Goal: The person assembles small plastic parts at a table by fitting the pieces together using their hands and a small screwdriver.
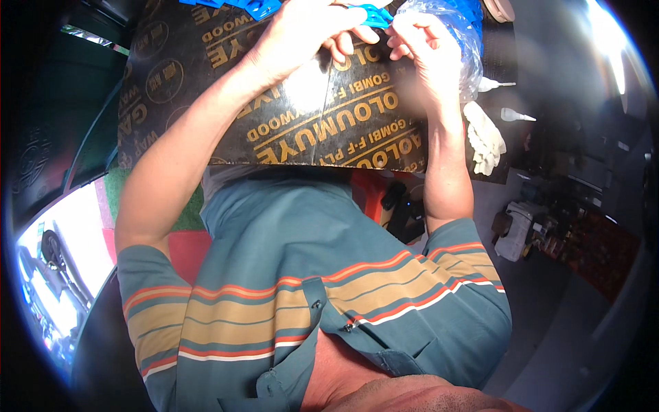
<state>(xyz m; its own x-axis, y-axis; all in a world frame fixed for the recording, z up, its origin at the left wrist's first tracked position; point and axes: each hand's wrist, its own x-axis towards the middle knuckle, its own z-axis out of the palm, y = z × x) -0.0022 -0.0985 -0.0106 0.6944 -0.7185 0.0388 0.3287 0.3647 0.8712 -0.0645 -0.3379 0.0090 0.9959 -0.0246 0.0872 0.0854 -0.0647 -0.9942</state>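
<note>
Near the far edge of the board, my left hand (pixel 309 33) grips a small bright blue plastic piece (pixel 373 16) between thumb and fingers. My right hand (pixel 429 55) is closed in a pinch at the right end of that same piece. Any smaller item between the right fingertips is too small to make out. Close behind the right hand lies a clear plastic bag (pixel 471 51) with blue pieces in and around it. More blue plastic pieces (pixel 257 7) sit at the far left, beyond my left wrist.
The black plywood board (pixel 322 130) with gold print is the work surface. A white work glove (pixel 484 139) lies beside my right forearm, near two white nozzle tips (pixel 515 115). A pale round object (pixel 500 9) sits at the far right corner. Assorted items (pixel 518 230) stand at the right.
</note>
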